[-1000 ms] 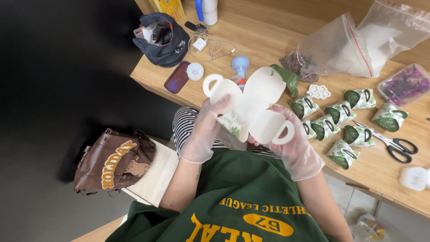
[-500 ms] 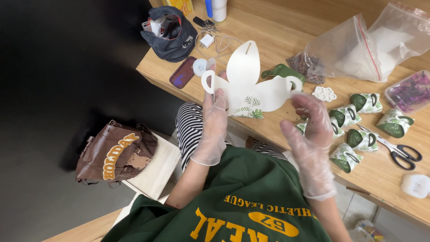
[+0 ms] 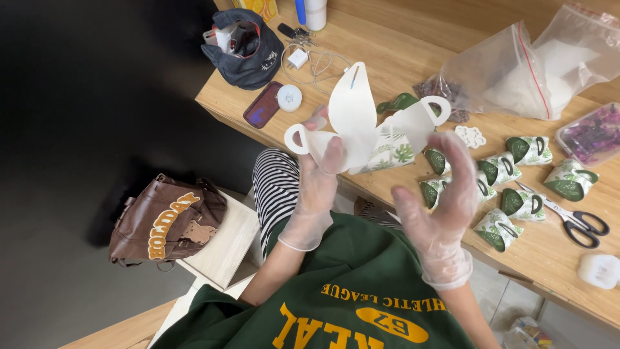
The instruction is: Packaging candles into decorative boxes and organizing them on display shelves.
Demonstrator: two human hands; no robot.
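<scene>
My left hand, in a clear thin glove, grips a flat white paper cutout with leaf-shaped flaps, two ring handles and a green leaf print on its outer side. It is held up over the wooden table's near edge. My right hand, also gloved, hovers open just right of the cutout, palm toward it, holding nothing. Several folded leaf-print paper boxes lie on the table to the right of my right hand.
Black-handled scissors lie at the right. Clear zip bags, a plastic tub of purple bits, a dark pouch, a phone and cables sit farther back. A brown bag rests on a stool at my left.
My right hand let go of the cutout and drew back, open. My left hand kept it, turned it and lifted it; one printed side now curls toward the right.
</scene>
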